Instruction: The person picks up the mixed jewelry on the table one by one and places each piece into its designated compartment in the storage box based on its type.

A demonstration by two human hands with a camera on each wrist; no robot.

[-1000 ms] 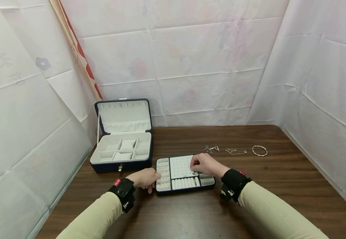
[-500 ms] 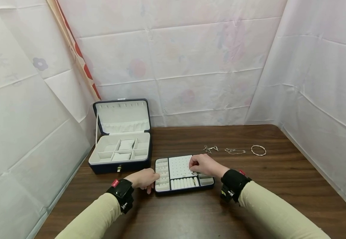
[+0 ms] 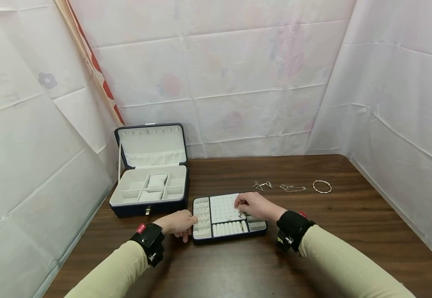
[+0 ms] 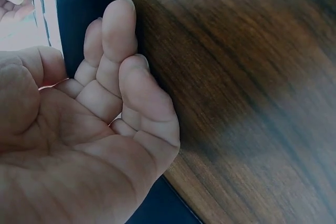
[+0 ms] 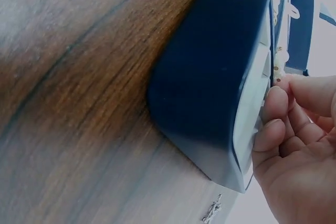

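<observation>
A shallow navy jewelry tray (image 3: 230, 237) with a white lining lies on the table, holding small compartments, a holed white panel (image 3: 222, 208) and a row of ring rolls (image 3: 227, 228). My left hand (image 3: 178, 222) grips its left edge, thumb on the rim and fingers bent along the side. Over the panel's right part, my right hand (image 3: 258, 205) pinches a small shiny earring (image 3: 242, 215) near the surface. Gold bits (image 5: 278, 69) show by the fingertips in the right wrist view; the fingers partly hide the piece. A gold ring (image 3: 242, 226) sits in the rolls.
An open navy jewelry box (image 3: 148, 210) with white compartments and two cushions stands back left. Behind the tray lie a tangled silver piece (image 3: 262, 185), a thin chain (image 3: 292, 188) and a bangle (image 3: 322, 186). White sheets (image 3: 216, 82) hang around the table.
My right fingers shift slightly on the earring at the holed panel, and more of it shows now. The left hand keeps its grip on the tray. The head view drifts slightly.
</observation>
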